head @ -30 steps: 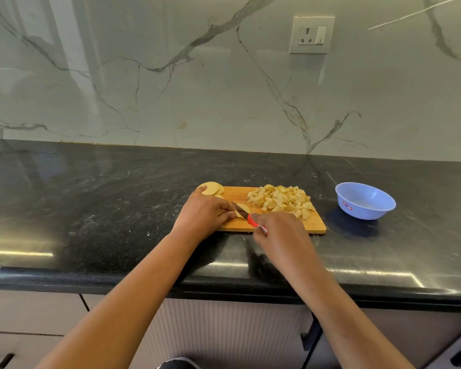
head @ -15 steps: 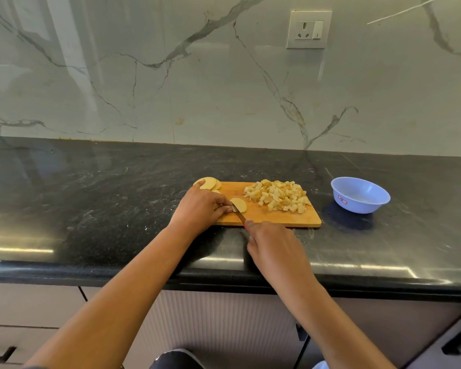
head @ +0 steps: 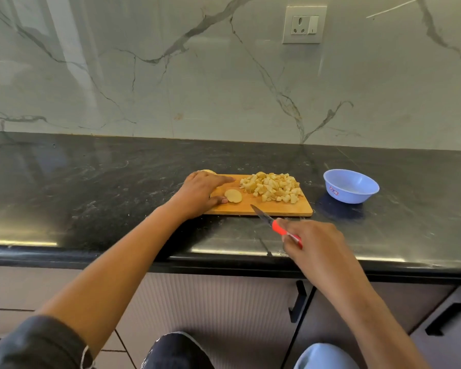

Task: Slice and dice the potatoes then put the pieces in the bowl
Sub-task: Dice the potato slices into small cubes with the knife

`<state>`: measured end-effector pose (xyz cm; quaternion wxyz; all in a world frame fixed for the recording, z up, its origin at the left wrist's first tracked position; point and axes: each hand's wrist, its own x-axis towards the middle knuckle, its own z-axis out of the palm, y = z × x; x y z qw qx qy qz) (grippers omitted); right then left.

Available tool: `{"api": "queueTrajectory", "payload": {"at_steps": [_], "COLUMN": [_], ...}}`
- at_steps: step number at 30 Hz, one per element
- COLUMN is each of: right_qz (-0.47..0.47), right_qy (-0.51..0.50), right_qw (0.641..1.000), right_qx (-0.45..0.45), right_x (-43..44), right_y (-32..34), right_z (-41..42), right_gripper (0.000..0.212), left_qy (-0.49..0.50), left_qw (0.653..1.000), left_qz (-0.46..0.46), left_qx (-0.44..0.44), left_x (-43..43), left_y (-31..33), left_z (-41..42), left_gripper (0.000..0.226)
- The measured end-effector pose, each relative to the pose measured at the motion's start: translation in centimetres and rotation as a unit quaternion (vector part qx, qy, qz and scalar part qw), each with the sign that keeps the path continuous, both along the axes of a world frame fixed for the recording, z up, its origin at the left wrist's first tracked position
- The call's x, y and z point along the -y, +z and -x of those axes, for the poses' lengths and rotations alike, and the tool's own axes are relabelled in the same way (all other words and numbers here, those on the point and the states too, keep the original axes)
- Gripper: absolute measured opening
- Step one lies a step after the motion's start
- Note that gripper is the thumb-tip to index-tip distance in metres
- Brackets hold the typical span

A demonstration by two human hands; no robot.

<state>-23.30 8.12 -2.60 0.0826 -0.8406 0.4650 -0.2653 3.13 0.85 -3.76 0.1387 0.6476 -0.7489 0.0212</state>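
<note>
A wooden cutting board lies on the black counter. A heap of diced potato covers its right half. One round potato slice lies flat near the board's left end. My left hand rests over the board's left end, its thumb touching the slice and its index finger stretched out flat. More potato peeks out behind that hand. My right hand grips a red-handled knife in front of the board, blade tip over the near edge. A blue bowl stands right of the board.
The black stone counter runs left to right with its front edge close to me. A marble wall with a socket stands behind. Cabinet doors with black handles are below.
My right hand has drawn the knife back off the potato toward the counter's front edge. A cut slice now lies flat on the board, and my left hand has opened out beside it.
</note>
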Motion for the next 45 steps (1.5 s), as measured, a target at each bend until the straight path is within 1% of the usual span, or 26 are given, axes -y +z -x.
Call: {"api": "queueTrajectory", "payload": {"at_steps": [2,5,7,9,14,17,19,22,25,28,31,35,39,43,45], "right_qz": [-0.012,-0.014,-0.007,-0.005,-0.003,-0.001,-0.004,-0.012,-0.021,-0.021,-0.009,0.005,0.016,0.015,0.015], "right_qy": [-0.013,-0.026,-0.025,-0.023,-0.015,-0.019,-0.029,-0.040,-0.038,-0.035,-0.039,-0.034,-0.034,-0.028,-0.025], "right_qw": [1.000,1.000,1.000,1.000,1.000,1.000,0.999,0.999,0.999,0.999,0.999,0.999,0.999,0.999,1.000], "right_qx": [0.007,0.002,-0.002,-0.005,-0.012,-0.010,-0.014,-0.010,0.004,0.009,-0.009,0.011,0.020,0.012,-0.004], "right_x": [0.1,0.2,0.0,-0.2,0.4,1.2,1.8,2.8,3.2,3.6,4.0,4.2,4.4,4.5,4.8], "right_y": [0.1,0.2,0.3,0.3,0.0,-0.3,-0.4,-0.5,-0.9,-1.1,-1.2,-1.4,-1.3,-1.2,-1.2], "right_z": [0.4,0.5,0.5,0.4,-0.4,-0.8,-1.1,-1.6,-2.5,-3.4,-3.6,-3.9,-4.6,-4.9,-5.1], "right_gripper": [0.039,0.038,0.038,0.037,0.034,0.032,0.033,0.032,0.033,0.035,0.037,0.036,0.037,0.037,0.037], "left_qy": [-0.049,-0.074,-0.087,-0.105,-0.108,-0.085,-0.044,0.042,0.096,0.112,0.101,0.074,0.068,0.097,0.109], "left_qw": [0.997,0.985,0.979,0.977,0.982,0.989,0.993,0.997,0.995,0.993,0.993,0.995,0.994,0.982,0.977], "left_qz": [-0.065,-0.154,-0.177,-0.180,-0.151,-0.114,-0.087,-0.058,-0.011,0.036,0.048,0.060,0.068,0.075,0.071], "left_qx": [0.015,0.036,0.042,0.046,0.030,0.049,0.072,0.042,0.034,0.026,0.036,-0.004,-0.047,-0.141,-0.170], "left_x": [0.9,2.3,2.7,2.5,1.9,1.8,1.7,1.7,1.4,0.8,0.4,0.1,0.2,0.0,-0.1], "left_y": [1.0,2.4,2.9,3.0,2.7,2.4,1.8,0.7,-0.1,-1.3,-2.0,-1.9,-1.9,-1.7,-1.6], "left_z": [-0.1,-0.4,-0.2,0.0,0.2,0.3,0.5,1.4,2.6,2.9,2.5,2.5,2.4,2.8,2.9], "left_gripper": [0.059,0.056,0.053,0.050,0.039,0.038,0.041,0.048,0.050,0.053,0.055,0.046,0.040,0.036,0.035]}}
